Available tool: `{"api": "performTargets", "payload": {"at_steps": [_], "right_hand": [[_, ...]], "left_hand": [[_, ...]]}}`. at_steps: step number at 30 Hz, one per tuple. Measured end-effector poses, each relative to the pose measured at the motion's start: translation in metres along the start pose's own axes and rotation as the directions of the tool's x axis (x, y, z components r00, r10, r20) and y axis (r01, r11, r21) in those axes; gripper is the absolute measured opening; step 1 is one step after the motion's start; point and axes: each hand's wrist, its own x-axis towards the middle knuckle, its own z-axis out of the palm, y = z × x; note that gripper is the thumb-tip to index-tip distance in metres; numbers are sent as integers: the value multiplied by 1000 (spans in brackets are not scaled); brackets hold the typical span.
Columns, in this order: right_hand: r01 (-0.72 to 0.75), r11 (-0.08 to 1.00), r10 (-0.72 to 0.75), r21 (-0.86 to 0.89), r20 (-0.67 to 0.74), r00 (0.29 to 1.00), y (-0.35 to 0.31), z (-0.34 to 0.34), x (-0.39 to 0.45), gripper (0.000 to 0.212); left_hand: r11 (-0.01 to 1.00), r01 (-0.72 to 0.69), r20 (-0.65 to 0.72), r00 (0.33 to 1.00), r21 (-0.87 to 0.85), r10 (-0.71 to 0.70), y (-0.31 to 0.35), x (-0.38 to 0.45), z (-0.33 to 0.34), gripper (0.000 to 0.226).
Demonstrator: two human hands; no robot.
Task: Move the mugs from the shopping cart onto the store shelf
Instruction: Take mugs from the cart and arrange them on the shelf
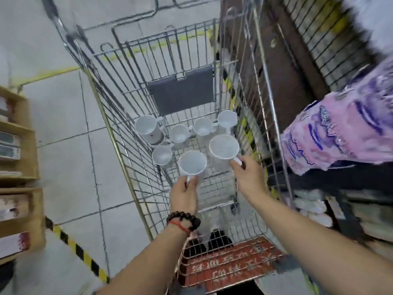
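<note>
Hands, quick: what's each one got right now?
Left hand: grip closed on the handle of the near white mug.
Right hand: grip closed on the handle of the larger white mug.

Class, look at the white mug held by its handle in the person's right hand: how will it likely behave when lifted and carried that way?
The mug looks like rigid glazed ceramic, so probably stiff but breakable against the wire cart. The right hand pinches only the handle, so it may swing or tilt. Its smooth white surface could be slippery.
</note>
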Motion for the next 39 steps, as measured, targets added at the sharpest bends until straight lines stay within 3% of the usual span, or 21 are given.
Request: {"api": "performTargets", "payload": {"at_steps": [3, 7, 15, 18, 23, 31, 35, 39], "right_hand": [[25, 998, -17, 60, -136, 991, -28, -54, -30, 25], [70, 993, -34, 93, -346, 938, -62, -124, -87, 12], [142, 974, 15, 177, -674, 738, -66, -225, -250, 13], [149, 962, 80, 227, -762, 643, -57, -254, -315, 15], [168, 955, 161, 242, -906, 392, -31, -299, -419, 8], [163, 958, 233, 238, -971, 45, 18, -337, -578, 10], [92, 969, 240, 230, -964, -112, 52, -348, -662, 9], [84, 968, 249, 236, -939, -237, 87, -360, -748, 8]], "left_hand": [[957, -290, 69, 955, 0, 290, 45, -34, -28, 14], [781, -613, 171, 788, 121, 592, 89, -83, -54, 32], [427, -904, 335, 414, 37, 846, 147, -176, -66, 30], [324, -944, 378, 280, -57, 882, 161, -219, -58, 31], [189, -950, 445, 61, -250, 893, 178, -312, -30, 28], [-9, -861, 511, -310, -508, 802, 156, -479, 18, 47], [-44, -797, 500, -420, -603, 757, 125, -574, 28, 43], [-44, -767, 506, -464, -640, 727, 85, -662, 37, 38]]}}
